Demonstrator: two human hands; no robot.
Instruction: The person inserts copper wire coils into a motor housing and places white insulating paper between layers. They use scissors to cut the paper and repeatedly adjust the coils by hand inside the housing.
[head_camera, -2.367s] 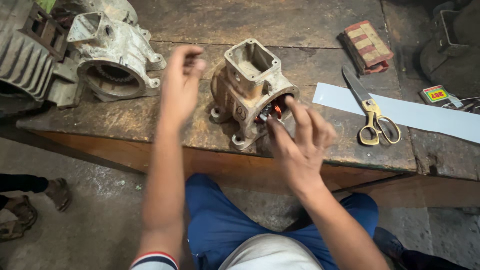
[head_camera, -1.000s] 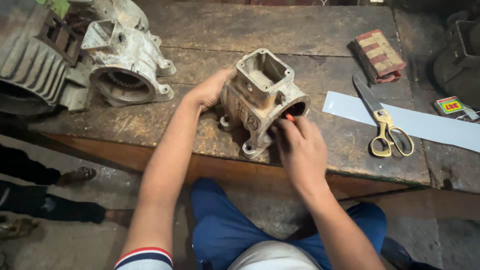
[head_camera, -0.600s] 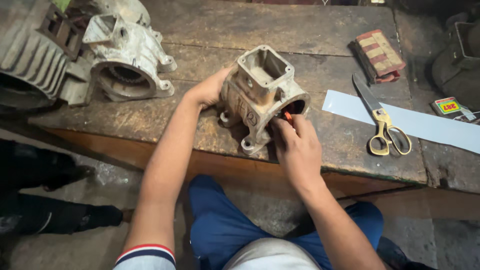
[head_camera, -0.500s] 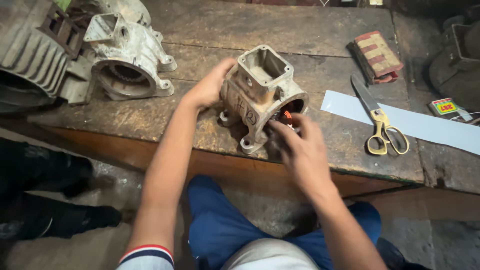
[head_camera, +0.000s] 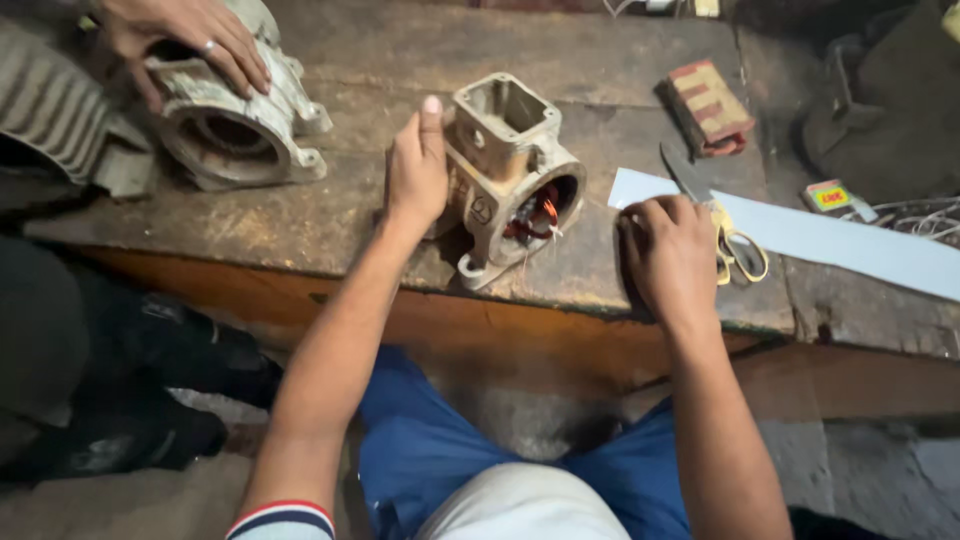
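A worn, tan metal motor housing (head_camera: 510, 170) lies on the wooden bench (head_camera: 330, 240), with its round opening toward me and copper windings (head_camera: 537, 213) showing inside. My left hand (head_camera: 415, 175) grips its left side, thumb pointing up along the terminal box. My right hand (head_camera: 670, 255) rests knuckles-up on the bench to the right of the housing. Its bent fingers sit at the near end of a pale blue paper strip (head_camera: 840, 240), beside yellow-handled scissors (head_camera: 735, 245). Its palm side is hidden.
Another person's hand (head_camera: 185, 35) lies on a second, grey housing (head_camera: 235, 135) at the back left, next to a finned casing (head_camera: 50, 105). A striped red box (head_camera: 710, 108), a small colourful packet (head_camera: 828, 195) and dark gear (head_camera: 880, 90) sit at the right.
My right hand has left the housing's opening and moved right onto the bench by the paper and scissors. Another person's hand has come onto the grey housing. My left hand stays on the housing.
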